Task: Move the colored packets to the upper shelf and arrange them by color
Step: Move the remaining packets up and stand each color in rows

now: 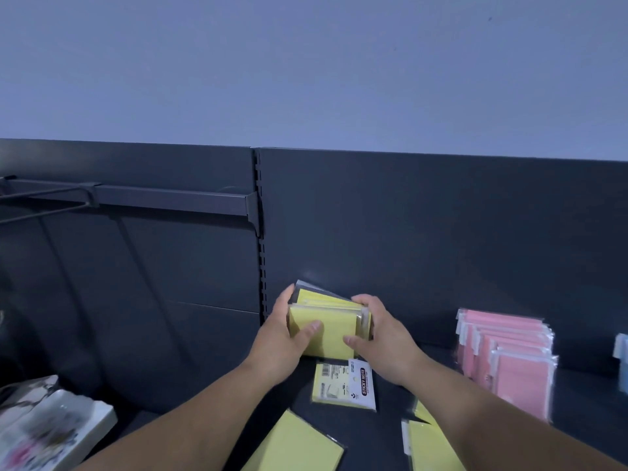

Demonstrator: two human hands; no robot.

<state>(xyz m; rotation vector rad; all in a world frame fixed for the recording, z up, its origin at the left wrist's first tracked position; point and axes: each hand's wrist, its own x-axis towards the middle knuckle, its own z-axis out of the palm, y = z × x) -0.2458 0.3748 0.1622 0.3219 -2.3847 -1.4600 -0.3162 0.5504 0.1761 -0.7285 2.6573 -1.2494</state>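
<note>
Fingers of the left hand [282,341] and of the right hand [384,338] are curled round a stack of yellow packets [323,331], held upright at the back left corner of the shelf [584,396]. Pink packets [509,355] are stood in a row near the right edge. Loose yellow packets [299,443] are laid flat toward the front edge.

A dark rail [170,198] crosses the left back panel [136,266], with blurred white patterned items [51,423] lying below it.
</note>
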